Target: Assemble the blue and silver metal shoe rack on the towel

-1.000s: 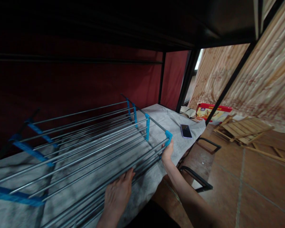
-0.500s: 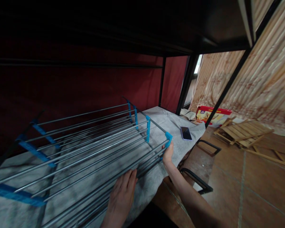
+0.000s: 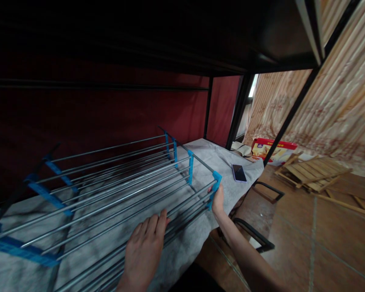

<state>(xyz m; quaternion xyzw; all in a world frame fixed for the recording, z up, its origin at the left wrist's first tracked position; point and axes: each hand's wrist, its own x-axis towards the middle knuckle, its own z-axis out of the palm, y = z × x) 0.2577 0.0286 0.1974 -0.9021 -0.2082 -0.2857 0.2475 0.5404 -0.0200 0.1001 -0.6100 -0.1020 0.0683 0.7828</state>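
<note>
A metal drying rack (image 3: 121,190) with grey rods and blue plastic brackets lies spread on a grey cloth-covered surface (image 3: 200,146). My right hand (image 3: 218,198) is closed around the blue bracket (image 3: 216,181) at the rack's right front corner. Its fingertips are partly hidden behind the bracket and rods. My left hand (image 3: 144,245) lies over the front rods, back of the hand up, fingers close together and bent over them. The undersides of those fingers are out of sight.
A phone (image 3: 239,173) lies on the cloth right of the rack. Above hangs a dark bunk or shelf (image 3: 170,36) with black posts (image 3: 287,119). On the tiled floor stand a red-and-yellow box (image 3: 273,151), a folded wooden piece (image 3: 314,172) and black metal loops (image 3: 254,235).
My left hand has shifted left along the front rods, and its fingers are more bent. My right hand stays at the corner bracket. The view has moved slightly.
</note>
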